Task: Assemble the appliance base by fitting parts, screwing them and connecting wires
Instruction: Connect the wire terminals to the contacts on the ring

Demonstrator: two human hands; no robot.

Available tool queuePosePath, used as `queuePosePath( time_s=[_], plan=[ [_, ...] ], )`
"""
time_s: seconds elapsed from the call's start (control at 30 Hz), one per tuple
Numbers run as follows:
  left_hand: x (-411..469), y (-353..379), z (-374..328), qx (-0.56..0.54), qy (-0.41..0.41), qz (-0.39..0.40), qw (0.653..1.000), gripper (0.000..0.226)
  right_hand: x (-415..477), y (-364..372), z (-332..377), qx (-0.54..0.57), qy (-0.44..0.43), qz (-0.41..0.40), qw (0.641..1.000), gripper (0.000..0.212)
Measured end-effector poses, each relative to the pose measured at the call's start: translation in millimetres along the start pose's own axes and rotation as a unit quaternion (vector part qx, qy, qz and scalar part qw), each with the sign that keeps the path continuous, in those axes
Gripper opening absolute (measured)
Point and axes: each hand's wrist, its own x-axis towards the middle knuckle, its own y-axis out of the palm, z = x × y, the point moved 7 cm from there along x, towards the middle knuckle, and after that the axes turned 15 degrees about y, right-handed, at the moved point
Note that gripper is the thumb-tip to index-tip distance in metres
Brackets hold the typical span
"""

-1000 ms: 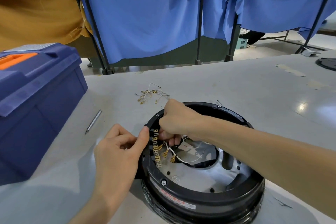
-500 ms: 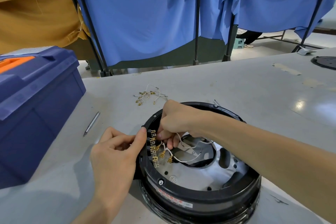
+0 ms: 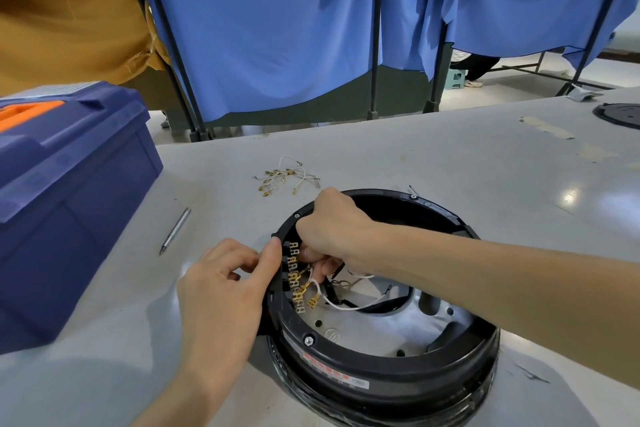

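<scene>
Where the right hand (image 3: 332, 229) reaches down inside the appliance base (image 3: 381, 374), its fingers are curled and pinch a white wire (image 3: 343, 305) just beside the row of brass terminals (image 3: 296, 277) on the inner left wall. A loose brass connector (image 3: 312, 303) on that wire hangs just below the fingertips. The left hand (image 3: 221, 291) sits outside the ring, its thumb (image 3: 273, 253) pressed to the rim's outer edge and its other fingers curled in against it, gripping the base there. The base, a black open ring, stands on the grey table (image 3: 450, 166) directly in front of the person. Inside it are the wire, the terminals and a silver metal floor with holes. A screw (image 3: 308, 340) sits in the near rim. A label (image 3: 325, 369) with red print runs along the near wall; its writing cannot be read. Beyond the base lies a small heap of spare wires (image 3: 284, 177) with brass ends. To the left a slim metal tool (image 3: 175, 230) lies flat, and further left a blue toolbox (image 3: 69, 191) with an orange handle (image 3: 24, 113) stands with its lid down, contents unseen. Blue curtains (image 3: 277, 28) hang behind the table.
</scene>
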Motion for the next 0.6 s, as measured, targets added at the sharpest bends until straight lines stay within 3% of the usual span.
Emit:
queuePosePath(
  time_s=[0.2, 0.33, 0.6],
  plan=[
    [3.5, 4.3, 1.3, -0.020, -0.007, 0.006, 1.000, 0.036, 1.1, -1.2, -2.1, 0.035, 0.013, -0.058, 0.998, 0.013],
    [4.0, 3.6, 2.2, -0.019, -0.003, 0.002, 1.000, 0.039, 1.4, 0.0, -2.4, 0.047, 0.019, -0.043, 0.998, 0.013],
    [4.4, -0.5, 5.3, 0.000, 0.008, -0.007, 1.000, 0.030, -5.5, -4.7, -2.0, -0.018, 0.005, 0.134, 0.991, 0.017]
  ],
)
